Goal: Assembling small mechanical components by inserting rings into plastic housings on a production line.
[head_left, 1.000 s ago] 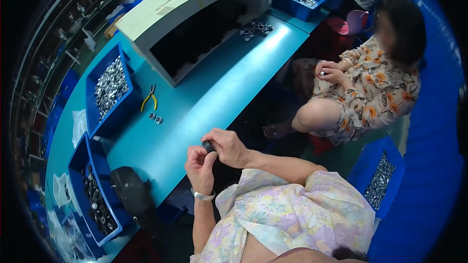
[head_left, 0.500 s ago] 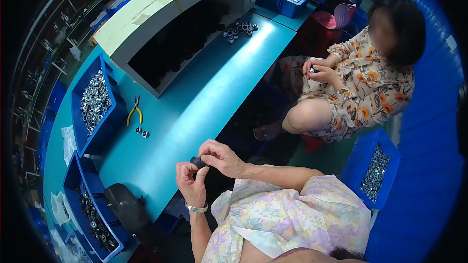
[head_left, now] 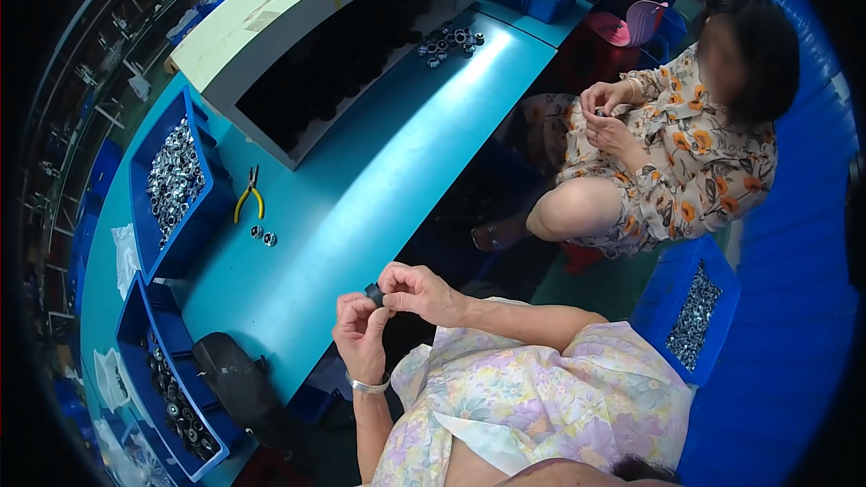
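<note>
Just past the front edge of the teal table, both of my hands meet around a small black ring-like part (head_left: pixel 373 292). My left hand (head_left: pixel 363 332), with a bracelet at its wrist, grips the part from the left with thumb and fingers. From the right, my right hand (head_left: pixel 422 296) pinches its other side. My fingers hide much of the part, so its exact kind is not clear. Nearest on the table lie yellow-handled pliers (head_left: pixel 250 196) and two small chrome rings (head_left: pixel 263 235).
Blue bins of chrome parts (head_left: pixel 180 182) and black parts (head_left: pixel 171 406) line the left side. A cream machine housing (head_left: pixel 298 27) spans the table, with several rings (head_left: pixel 446 45) beside it. A co-worker (head_left: pixel 667 135) sits at right, near a bin of small metal pieces (head_left: pixel 696 316).
My hands have shifted slightly to the right with the black part still between them. The co-worker's hands have moved up a little and changed their hold.
</note>
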Demonstrator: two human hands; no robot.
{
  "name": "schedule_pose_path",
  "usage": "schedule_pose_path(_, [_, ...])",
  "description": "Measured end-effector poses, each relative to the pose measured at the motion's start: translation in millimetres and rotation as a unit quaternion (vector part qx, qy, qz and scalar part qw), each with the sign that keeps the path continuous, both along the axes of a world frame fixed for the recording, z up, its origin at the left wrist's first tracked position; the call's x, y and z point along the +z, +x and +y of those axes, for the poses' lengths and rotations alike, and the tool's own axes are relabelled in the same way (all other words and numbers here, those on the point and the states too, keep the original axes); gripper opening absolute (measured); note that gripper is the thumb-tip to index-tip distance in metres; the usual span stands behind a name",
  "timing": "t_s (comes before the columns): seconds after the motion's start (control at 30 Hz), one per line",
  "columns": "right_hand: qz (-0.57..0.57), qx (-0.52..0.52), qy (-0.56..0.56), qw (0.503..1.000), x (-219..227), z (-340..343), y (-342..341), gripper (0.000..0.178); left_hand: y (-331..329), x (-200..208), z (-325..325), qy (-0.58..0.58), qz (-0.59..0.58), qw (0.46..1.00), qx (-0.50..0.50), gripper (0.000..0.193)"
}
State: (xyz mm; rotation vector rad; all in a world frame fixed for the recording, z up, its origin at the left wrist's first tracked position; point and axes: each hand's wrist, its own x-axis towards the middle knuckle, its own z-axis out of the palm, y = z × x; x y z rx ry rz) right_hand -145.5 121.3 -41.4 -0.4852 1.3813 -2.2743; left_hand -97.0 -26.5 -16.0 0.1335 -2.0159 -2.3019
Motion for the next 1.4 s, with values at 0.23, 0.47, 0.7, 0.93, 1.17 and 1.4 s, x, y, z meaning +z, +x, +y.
schedule_pose_path(0.23, [-0.118, 0.054, -0.011, 0.991, 8, -3, 11, 0.019, 10, -2, -11, -0.124, 0.038, 0.991, -0.018, 0.018])
schedule_pose_path(0.47, [-0.258, 0.052, -0.182, 0.948, -4, -8, 10, 0.023, 5, 5, -2, -0.241, 0.121, 0.961, 0.063, 0.032])
schedule_pose_path(0.7, [-0.239, 0.141, -0.164, 0.946, 12, 0, 8, 0.031, 15, 22, -5, -0.270, 0.138, 0.948, 0.092, 0.043])
schedule_pose_path(0.93, [0.073, 0.046, 0.207, 0.975, 41, -10, 4, 0.009, 29, 25, -15, -0.333, 0.143, 0.928, 0.083, 0.043])
schedule_pose_path(1.17, [0.093, 0.004, 0.179, 0.979, 43, -15, 11, 0.007, 33, 14, -12, -0.212, 0.085, 0.971, 0.072, 0.045])
schedule_pose_path(1.4, [0.085, 0.026, 0.204, 0.975, 37, -17, 10, 0.008, 33, 13, -21, 0.106, 0.034, 0.994, 0.002, 0.037])
